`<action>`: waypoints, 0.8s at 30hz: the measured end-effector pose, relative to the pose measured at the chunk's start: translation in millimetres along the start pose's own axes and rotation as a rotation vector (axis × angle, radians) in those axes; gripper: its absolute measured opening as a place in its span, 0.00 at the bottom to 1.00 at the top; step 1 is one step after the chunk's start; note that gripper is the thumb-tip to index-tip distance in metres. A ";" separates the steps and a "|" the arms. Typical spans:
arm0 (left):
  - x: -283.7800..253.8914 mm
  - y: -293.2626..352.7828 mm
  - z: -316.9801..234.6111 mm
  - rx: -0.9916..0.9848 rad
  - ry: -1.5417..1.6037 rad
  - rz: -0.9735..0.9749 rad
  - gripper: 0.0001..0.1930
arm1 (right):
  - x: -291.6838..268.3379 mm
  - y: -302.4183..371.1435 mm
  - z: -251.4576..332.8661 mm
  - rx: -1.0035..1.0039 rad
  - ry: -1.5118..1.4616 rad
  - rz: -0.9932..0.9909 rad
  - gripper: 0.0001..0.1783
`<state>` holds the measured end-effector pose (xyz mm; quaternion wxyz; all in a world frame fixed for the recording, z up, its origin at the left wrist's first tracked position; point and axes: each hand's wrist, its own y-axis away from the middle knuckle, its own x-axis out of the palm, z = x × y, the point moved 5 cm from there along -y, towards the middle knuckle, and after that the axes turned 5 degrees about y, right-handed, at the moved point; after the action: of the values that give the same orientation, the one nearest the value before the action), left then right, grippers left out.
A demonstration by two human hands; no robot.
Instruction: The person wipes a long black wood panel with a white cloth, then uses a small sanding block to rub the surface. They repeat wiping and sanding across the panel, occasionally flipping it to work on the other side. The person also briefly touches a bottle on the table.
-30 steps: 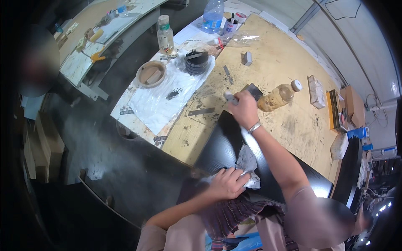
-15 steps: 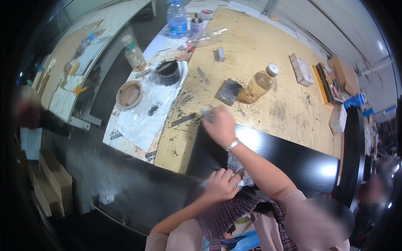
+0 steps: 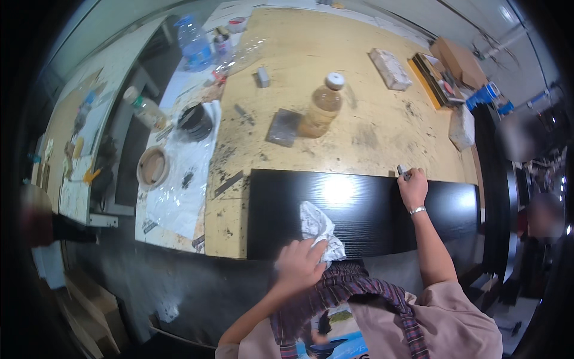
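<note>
A glossy black board (image 3: 365,218) with visible grain lies along the table's near edge. At its far edge, toward the right, my right hand (image 3: 414,190) is closed around a small grey block (image 3: 403,172), whose end sticks out past the fingers. My left hand (image 3: 301,262), slightly blurred, is at the board's near edge with its fingers closed on a crumpled white cloth (image 3: 317,221) with grey smudges. The cloth spreads out over the board beyond the fingers. What lies under the left palm is hidden.
Beyond the board stand a capped bottle of yellowish liquid (image 3: 323,107) and a dark square pad (image 3: 283,127). Another grey block (image 3: 263,77) lies farther off. Leftward, a black-stained pot (image 3: 196,122) and a round bowl (image 3: 153,167) sit on plastic sheeting. Wrapped blocks (image 3: 390,69) lie at right.
My right hand has moved right along the board's far edge with the grey block. The view has shifted, uncovering more of the board and cloth. My left hand stays by the near edge.
</note>
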<state>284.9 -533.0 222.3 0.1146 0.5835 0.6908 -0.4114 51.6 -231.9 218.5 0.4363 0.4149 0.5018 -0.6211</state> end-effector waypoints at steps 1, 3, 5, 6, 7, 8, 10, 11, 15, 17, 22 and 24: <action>0.3 -2.2 -1.2 -0.014 0.001 0.015 0.23 | -1.6 -2.2 -7.9 -0.026 0.002 -0.074 0.08; -1.9 -4.8 -2.7 -0.033 0.011 0.052 0.23 | 12.5 4.4 5.6 0.008 -0.103 0.020 0.08; -7.5 -15.0 -6.9 -0.117 0.165 0.101 0.22 | 19.3 28.9 63.4 -0.106 -0.321 0.035 0.09; -8.1 -14.8 -3.0 -0.156 0.242 0.086 0.20 | 21.2 42.7 96.8 -0.203 -0.436 0.057 0.10; -9.2 -13.0 1.9 -0.201 0.312 0.070 0.19 | 18.5 55.1 123.2 -0.284 -0.527 0.094 0.10; -10.9 -13.0 3.5 -0.252 0.347 0.069 0.19 | 10.8 62.4 137.0 -0.309 -0.537 0.205 0.10; -15.0 -17.0 1.9 -0.307 0.392 0.058 0.18 | 6.5 58.8 124.0 -0.267 -0.579 0.201 0.09; -15.2 -19.8 -0.8 -0.327 0.389 0.045 0.18 | 5.5 51.0 102.6 -0.226 -0.529 0.187 0.09; -8.3 -27.4 -11.1 -0.418 0.437 -0.034 0.17 | -0.9 9.4 -20.8 -0.080 -0.336 0.105 0.08; 4.7 -34.9 -23.4 -0.465 0.436 -0.076 0.16 | -5.9 -11.4 -89.5 -0.021 -0.265 0.025 0.09; 57.8 -65.8 -63.6 -0.456 0.432 -0.065 0.15 | -21.4 -64.5 -256.7 0.210 -0.066 -0.040 0.09; 84.2 -85.4 -78.9 -0.452 0.422 -0.006 0.17 | -20.4 -80.2 -302.7 0.264 -0.003 -0.053 0.11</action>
<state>208.7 -416.0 255.8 0.0943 0.6136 0.7752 -0.1174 3.9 78.2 212.9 0.3622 0.4542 0.4258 -0.6937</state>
